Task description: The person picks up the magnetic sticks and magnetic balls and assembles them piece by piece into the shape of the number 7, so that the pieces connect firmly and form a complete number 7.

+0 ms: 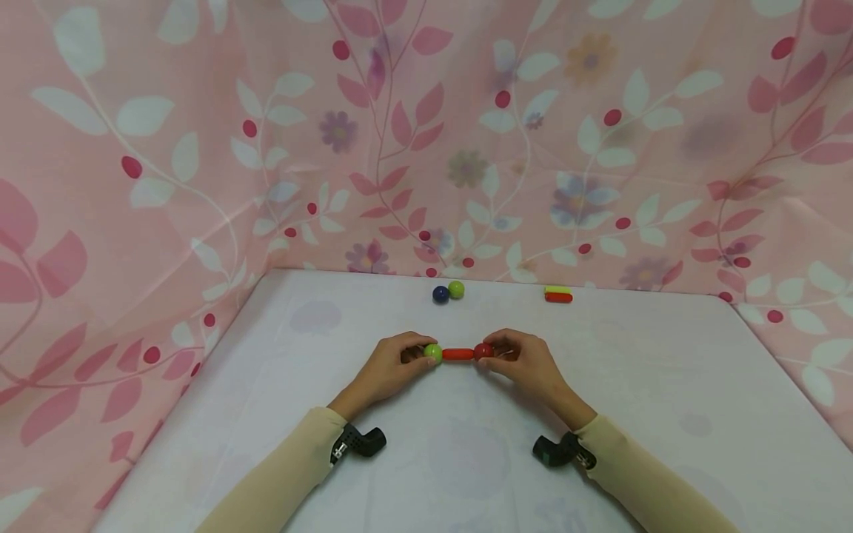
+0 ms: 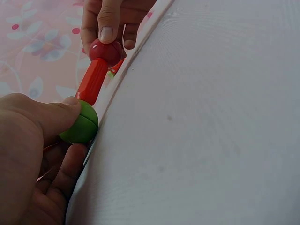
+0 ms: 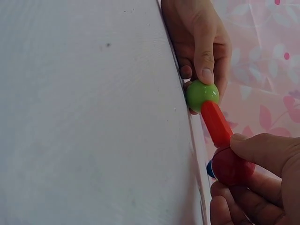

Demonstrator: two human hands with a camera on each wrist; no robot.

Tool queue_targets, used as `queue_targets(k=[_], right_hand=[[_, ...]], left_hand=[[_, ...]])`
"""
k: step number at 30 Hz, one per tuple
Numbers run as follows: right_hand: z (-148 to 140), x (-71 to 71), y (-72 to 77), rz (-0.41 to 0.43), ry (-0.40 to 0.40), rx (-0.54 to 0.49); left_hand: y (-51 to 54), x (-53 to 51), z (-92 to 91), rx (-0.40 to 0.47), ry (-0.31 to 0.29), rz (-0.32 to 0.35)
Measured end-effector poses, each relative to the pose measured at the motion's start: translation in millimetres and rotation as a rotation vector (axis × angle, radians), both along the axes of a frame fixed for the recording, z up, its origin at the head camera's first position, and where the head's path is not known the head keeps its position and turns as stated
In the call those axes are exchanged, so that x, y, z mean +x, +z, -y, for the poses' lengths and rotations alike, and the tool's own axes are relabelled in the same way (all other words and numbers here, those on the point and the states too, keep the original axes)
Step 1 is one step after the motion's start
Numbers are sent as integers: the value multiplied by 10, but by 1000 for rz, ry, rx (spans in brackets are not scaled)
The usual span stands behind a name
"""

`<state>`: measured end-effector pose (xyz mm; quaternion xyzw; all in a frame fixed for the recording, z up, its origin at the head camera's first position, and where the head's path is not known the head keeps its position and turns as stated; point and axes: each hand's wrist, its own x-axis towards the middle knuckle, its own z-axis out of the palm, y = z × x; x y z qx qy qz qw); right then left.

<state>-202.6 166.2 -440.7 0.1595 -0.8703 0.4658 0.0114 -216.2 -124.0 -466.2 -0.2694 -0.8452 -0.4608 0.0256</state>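
A red rod [image 1: 457, 354] lies level between a green ball [image 1: 433, 352] at its left end and a dark red ball [image 1: 483, 352] at its right end. My left hand [image 1: 398, 364] pinches the green ball between thumb and fingers. The dark red ball is pinched the same way by my right hand [image 1: 526, 363]. In the left wrist view the rod [image 2: 92, 82] meets both balls. The right wrist view shows the thumb on the dark red ball [image 3: 230, 165], close to the rod's end. Whether the pieces are locked together I cannot tell.
Toward the back of the white-covered table [image 1: 320, 326] a dark blue ball [image 1: 440, 295] touches another green ball [image 1: 456, 289]. Farther right lie a yellow-green rod [image 1: 557, 290] and a second red rod [image 1: 558, 297], side by side. Pink floral cloth [image 1: 426, 148] hangs behind.
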Motion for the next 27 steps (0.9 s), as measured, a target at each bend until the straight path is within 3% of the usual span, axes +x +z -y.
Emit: queue_targets(k=[27], right_hand=[[0, 40, -102, -44, 51, 18]], left_hand=[[-26, -8, 4, -9, 7, 14]])
